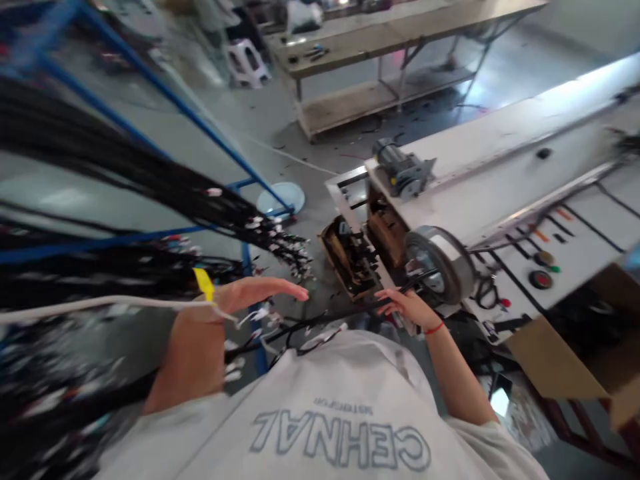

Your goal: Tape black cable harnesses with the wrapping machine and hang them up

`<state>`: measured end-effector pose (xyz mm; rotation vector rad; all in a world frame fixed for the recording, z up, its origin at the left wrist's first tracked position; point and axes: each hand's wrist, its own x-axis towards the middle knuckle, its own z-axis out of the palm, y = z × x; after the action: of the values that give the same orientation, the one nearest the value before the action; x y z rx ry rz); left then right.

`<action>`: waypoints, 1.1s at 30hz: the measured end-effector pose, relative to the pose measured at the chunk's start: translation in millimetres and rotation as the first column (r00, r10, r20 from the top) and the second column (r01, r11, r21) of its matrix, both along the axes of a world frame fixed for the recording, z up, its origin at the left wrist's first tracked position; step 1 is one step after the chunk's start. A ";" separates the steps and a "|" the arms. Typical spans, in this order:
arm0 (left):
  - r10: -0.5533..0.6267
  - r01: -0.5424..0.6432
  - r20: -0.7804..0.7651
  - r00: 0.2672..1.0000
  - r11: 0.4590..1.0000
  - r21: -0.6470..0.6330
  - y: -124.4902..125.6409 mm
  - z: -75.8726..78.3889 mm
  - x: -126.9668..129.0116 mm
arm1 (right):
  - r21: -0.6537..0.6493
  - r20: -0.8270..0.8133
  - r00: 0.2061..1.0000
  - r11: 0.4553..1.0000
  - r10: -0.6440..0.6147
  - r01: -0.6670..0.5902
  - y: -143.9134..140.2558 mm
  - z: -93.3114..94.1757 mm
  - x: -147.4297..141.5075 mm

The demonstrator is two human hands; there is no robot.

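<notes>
My left hand (260, 291) is stretched out flat with its fingers together, beside the hanging wire ends. A white cable (125, 302) with a yellow tag (204, 283) crosses over its wrist. My right hand (407, 308), wearing a red wrist string, has its fingers bent around a black wire harness (345, 312). That harness runs low across my front, with small white connectors toward its left end. Close to the right hand is a round grey reel or wheel (443, 265) at the end of the white workbench. Motion blurs the scene.
Bundles of black harnesses (115, 160) hang over a blue metal rack (190, 113) on the left. A long white workbench (480, 173) carries a motor (400, 163). An open cardboard box (555, 360) stands at right. Behind are a wooden table (350, 50) and a white stool (247, 63).
</notes>
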<state>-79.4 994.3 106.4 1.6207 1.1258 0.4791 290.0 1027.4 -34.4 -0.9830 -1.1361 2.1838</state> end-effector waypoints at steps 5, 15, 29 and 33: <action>0.038 0.010 0.189 0.981 0.969 -0.246 -58.1 18.4 -14.0 | 0.040 0.077 0.967 0.970 -0.241 0.239 19.1 -3.7 -26.5; 0.614 -0.617 0.140 0.777 0.787 -0.029 -125.7 -5.8 -30.7 | -0.087 0.011 0.807 0.803 -0.591 0.589 55.5 32.8 -75.7; 0.686 -0.731 -0.292 0.667 0.678 -0.076 -176.2 -73.3 8.6 | -0.333 -0.342 0.774 0.839 -0.533 0.431 79.5 51.0 -100.2; 0.683 -0.714 -0.215 0.698 0.638 -0.289 -205.5 -75.7 20.0 | -0.525 -0.375 0.708 0.766 -0.599 0.370 77.4 61.7 -102.1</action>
<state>-59.4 788.9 30.7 0.8360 1.8041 0.6574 187.9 1104.8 27.3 -0.6615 -0.1059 2.0544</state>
